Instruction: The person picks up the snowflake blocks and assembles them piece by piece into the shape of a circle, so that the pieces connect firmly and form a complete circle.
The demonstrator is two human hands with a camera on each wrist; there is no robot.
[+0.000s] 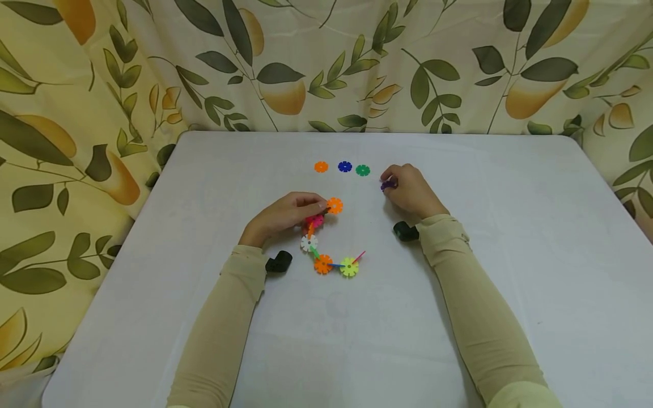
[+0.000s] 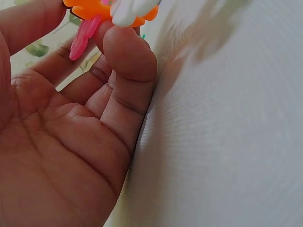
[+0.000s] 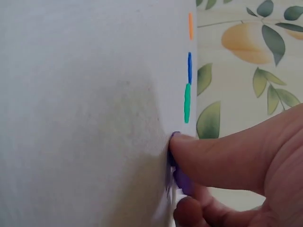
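In the head view my left hand [image 1: 288, 215] pinches the upper end of a curved chain of notched plastic discs. An orange disc [image 1: 335, 205] sticks out past its fingertips, and a pink disc [image 1: 315, 220] sits just under them. Farther along the chain come a white disc [image 1: 308, 243], another orange disc [image 1: 323, 264] and a yellow-green disc [image 1: 349, 267], with edge-on discs joining them. A pink disc [image 1: 360, 256] stands edge-on at the free end. My right hand [image 1: 410, 190] pinches a purple disc [image 3: 182, 177] between thumb and fingers, close to the tabletop.
Beyond the hands, a loose orange disc [image 1: 321, 166], a blue disc [image 1: 344, 166] and a green disc [image 1: 363, 170] lie flat in a row on the white table [image 1: 510, 255]. Leaf-patterned curtains [image 1: 326, 68] hang behind and to the left.
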